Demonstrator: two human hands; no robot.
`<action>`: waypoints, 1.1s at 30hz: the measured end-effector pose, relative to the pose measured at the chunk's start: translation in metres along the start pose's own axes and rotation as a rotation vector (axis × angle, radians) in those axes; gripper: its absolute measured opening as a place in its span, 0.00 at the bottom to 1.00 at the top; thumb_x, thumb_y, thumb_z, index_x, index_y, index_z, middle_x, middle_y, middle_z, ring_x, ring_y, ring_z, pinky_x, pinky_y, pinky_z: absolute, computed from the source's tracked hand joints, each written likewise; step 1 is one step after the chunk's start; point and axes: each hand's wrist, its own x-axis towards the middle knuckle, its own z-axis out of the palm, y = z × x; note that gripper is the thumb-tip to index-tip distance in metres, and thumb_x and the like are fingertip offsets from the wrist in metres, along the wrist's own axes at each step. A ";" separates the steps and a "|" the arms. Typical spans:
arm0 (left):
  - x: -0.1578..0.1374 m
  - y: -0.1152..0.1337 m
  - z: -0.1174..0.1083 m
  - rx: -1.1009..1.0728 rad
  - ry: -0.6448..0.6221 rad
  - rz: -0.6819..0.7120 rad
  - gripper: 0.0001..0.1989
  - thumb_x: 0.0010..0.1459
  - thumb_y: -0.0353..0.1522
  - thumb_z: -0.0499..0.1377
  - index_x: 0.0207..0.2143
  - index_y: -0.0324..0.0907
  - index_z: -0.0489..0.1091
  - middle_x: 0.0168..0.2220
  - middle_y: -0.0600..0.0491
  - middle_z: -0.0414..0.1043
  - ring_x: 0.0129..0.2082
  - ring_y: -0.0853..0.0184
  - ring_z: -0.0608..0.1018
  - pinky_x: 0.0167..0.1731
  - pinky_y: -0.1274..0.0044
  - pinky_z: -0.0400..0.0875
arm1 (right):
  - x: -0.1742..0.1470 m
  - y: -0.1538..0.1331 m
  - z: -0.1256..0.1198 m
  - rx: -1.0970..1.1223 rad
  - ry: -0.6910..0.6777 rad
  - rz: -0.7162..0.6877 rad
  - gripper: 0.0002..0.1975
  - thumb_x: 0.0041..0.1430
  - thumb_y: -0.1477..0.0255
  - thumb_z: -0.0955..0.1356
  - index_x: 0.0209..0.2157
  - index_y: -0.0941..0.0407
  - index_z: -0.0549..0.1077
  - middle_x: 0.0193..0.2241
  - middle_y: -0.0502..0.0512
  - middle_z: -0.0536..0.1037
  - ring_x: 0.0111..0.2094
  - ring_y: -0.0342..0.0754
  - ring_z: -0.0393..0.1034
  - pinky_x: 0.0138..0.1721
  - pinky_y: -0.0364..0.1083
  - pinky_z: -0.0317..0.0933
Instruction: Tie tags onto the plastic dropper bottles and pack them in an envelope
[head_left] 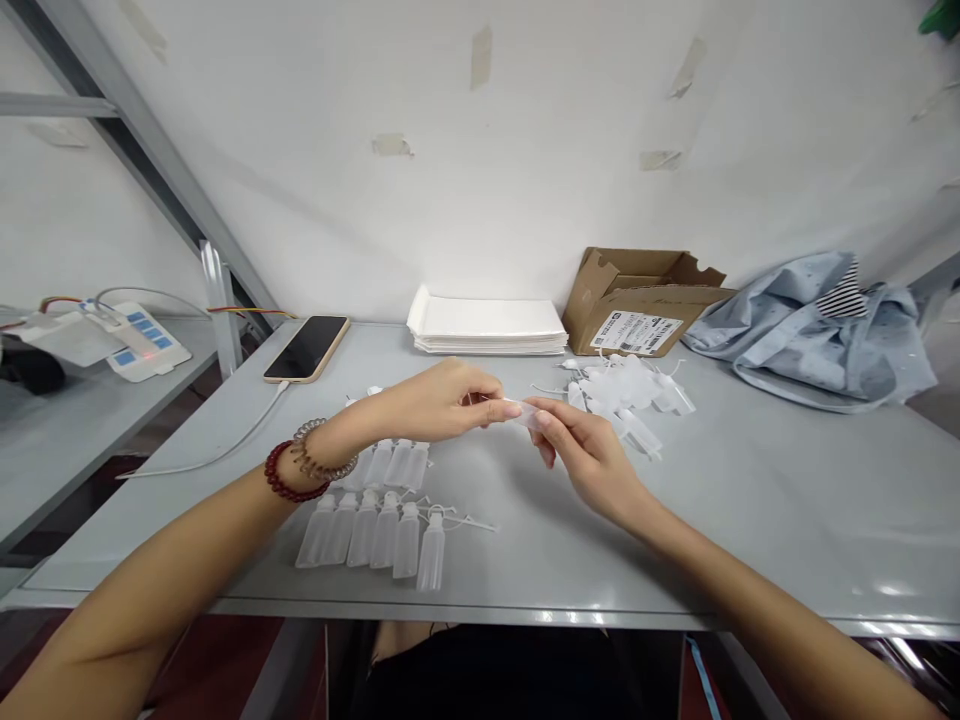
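Above the middle of the table, my left hand (439,400) and my right hand (592,460) meet at a small translucent plastic bottle (524,412). My left thumb and fingers pinch its left end. The right thumb and forefinger grip the other end, so part of it is hidden. Under my left wrist, similar small bottles (362,530) lie side by side in rows, with thin white ties at their necks. A loose pile of white and translucent bottles (619,390) lies beyond my right hand.
Against the wall are a stack of white sheets (487,327) and an open cardboard box (645,305). Blue patterned cloth (810,335) lies at the right. A phone (307,348) with a white cable (225,455) sits at the left, near a metal frame post (220,310).
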 end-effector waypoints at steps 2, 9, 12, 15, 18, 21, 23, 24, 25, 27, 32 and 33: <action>0.000 0.000 -0.001 -0.087 -0.046 -0.074 0.22 0.63 0.45 0.48 0.24 0.38 0.64 0.19 0.58 0.56 0.19 0.75 0.59 0.19 0.81 0.52 | -0.003 0.002 0.001 -0.201 0.089 -0.172 0.12 0.65 0.68 0.59 0.42 0.58 0.70 0.25 0.50 0.67 0.25 0.43 0.61 0.29 0.45 0.58; -0.001 0.000 0.002 -0.136 -0.083 -0.070 0.23 0.63 0.45 0.48 0.23 0.38 0.64 0.19 0.58 0.58 0.19 0.76 0.60 0.19 0.80 0.53 | -0.001 0.002 -0.001 -0.129 0.035 -0.153 0.13 0.66 0.68 0.58 0.40 0.57 0.72 0.23 0.49 0.65 0.24 0.41 0.60 0.28 0.44 0.57; -0.001 0.001 0.006 -0.067 -0.065 0.008 0.22 0.64 0.41 0.48 0.21 0.38 0.64 0.18 0.57 0.61 0.19 0.75 0.61 0.21 0.80 0.54 | 0.003 0.001 -0.003 0.207 -0.071 0.076 0.16 0.65 0.62 0.59 0.34 0.58 0.71 0.20 0.45 0.57 0.19 0.39 0.54 0.22 0.42 0.54; -0.002 0.003 0.010 0.053 -0.041 0.081 0.22 0.65 0.39 0.48 0.20 0.37 0.65 0.17 0.56 0.62 0.18 0.75 0.62 0.21 0.78 0.55 | 0.007 0.004 -0.006 0.486 -0.202 0.249 0.18 0.62 0.59 0.62 0.27 0.58 0.68 0.19 0.44 0.53 0.18 0.37 0.48 0.18 0.41 0.51; -0.003 0.004 0.012 0.153 0.007 0.108 0.20 0.65 0.39 0.49 0.27 0.37 0.71 0.22 0.53 0.70 0.22 0.72 0.68 0.25 0.78 0.59 | 0.011 0.006 -0.011 0.583 -0.308 0.351 0.18 0.60 0.59 0.63 0.24 0.58 0.66 0.18 0.43 0.54 0.17 0.36 0.45 0.17 0.40 0.49; -0.003 0.001 0.013 0.165 0.118 0.093 0.16 0.64 0.40 0.50 0.42 0.39 0.71 0.38 0.49 0.75 0.36 0.66 0.75 0.35 0.76 0.66 | 0.016 0.005 -0.025 0.391 -0.206 0.259 0.20 0.59 0.58 0.64 0.22 0.58 0.67 0.18 0.46 0.60 0.18 0.38 0.51 0.20 0.42 0.53; -0.002 -0.004 0.011 0.185 0.226 0.057 0.19 0.63 0.41 0.51 0.51 0.40 0.66 0.49 0.47 0.71 0.47 0.63 0.73 0.43 0.73 0.67 | 0.021 0.007 -0.042 0.095 0.004 0.154 0.20 0.58 0.58 0.64 0.22 0.58 0.69 0.19 0.49 0.66 0.21 0.40 0.58 0.25 0.43 0.56; -0.001 -0.007 0.009 0.203 0.273 0.030 0.21 0.63 0.42 0.51 0.54 0.40 0.63 0.52 0.46 0.69 0.50 0.61 0.71 0.46 0.72 0.66 | 0.024 0.009 -0.052 -0.075 0.150 0.132 0.19 0.58 0.58 0.64 0.24 0.58 0.72 0.19 0.50 0.68 0.21 0.41 0.60 0.26 0.43 0.57; -0.001 -0.009 0.007 0.221 0.308 -0.004 0.22 0.63 0.42 0.51 0.55 0.39 0.62 0.54 0.45 0.67 0.52 0.60 0.70 0.48 0.70 0.66 | 0.026 0.013 -0.063 -0.229 0.307 0.111 0.17 0.57 0.59 0.64 0.28 0.58 0.75 0.20 0.51 0.70 0.22 0.43 0.62 0.27 0.44 0.58; 0.000 -0.014 0.000 0.240 0.355 -0.077 0.21 0.62 0.40 0.51 0.54 0.38 0.63 0.52 0.45 0.69 0.50 0.60 0.72 0.48 0.69 0.66 | 0.032 0.023 -0.084 -0.559 0.558 0.077 0.16 0.58 0.61 0.63 0.32 0.58 0.76 0.24 0.54 0.75 0.25 0.47 0.67 0.30 0.46 0.59; -0.002 -0.017 -0.026 0.163 0.334 -0.224 0.10 0.57 0.33 0.54 0.33 0.39 0.73 0.31 0.52 0.76 0.30 0.68 0.76 0.31 0.78 0.69 | 0.040 0.050 -0.113 -1.120 0.708 0.144 0.16 0.58 0.67 0.61 0.37 0.61 0.77 0.33 0.66 0.79 0.37 0.58 0.72 0.37 0.52 0.59; -0.003 -0.018 -0.031 0.161 0.289 -0.257 0.10 0.55 0.33 0.54 0.30 0.39 0.73 0.28 0.53 0.76 0.27 0.69 0.75 0.28 0.79 0.67 | 0.040 0.053 -0.114 -1.151 0.685 0.180 0.17 0.58 0.68 0.61 0.37 0.62 0.76 0.33 0.67 0.79 0.37 0.59 0.72 0.37 0.53 0.58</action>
